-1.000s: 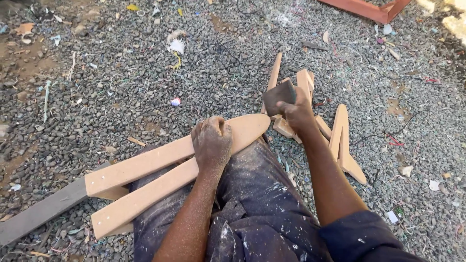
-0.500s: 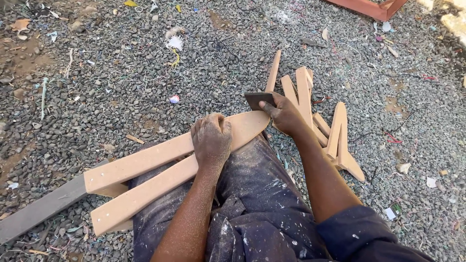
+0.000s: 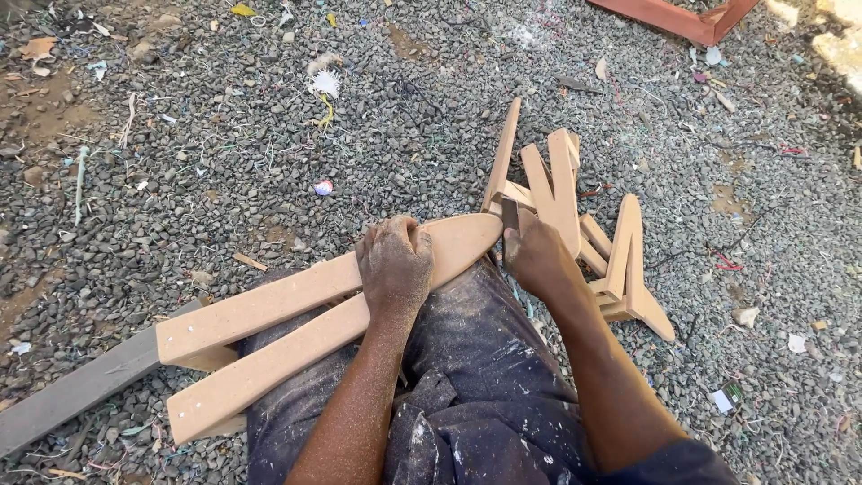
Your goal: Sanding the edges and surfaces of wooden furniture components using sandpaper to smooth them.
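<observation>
A long forked wooden board with a rounded tip lies across my lap. My left hand is closed around it near the rounded end and presses it down. My right hand grips a small dark flat piece, likely sandpaper, against the edge of the board's tip. Both hands and forearms are dusted with fine wood powder.
A pile of several similar cut wooden pieces lies on the gravel right of my right hand. A grey plank sticks out at the lower left. Litter and scraps dot the gravel; a red frame lies at the top right.
My right hand has come down from above the pile with the dark piece and now sits at the board's rounded tip. My left hand has kept its grip.
</observation>
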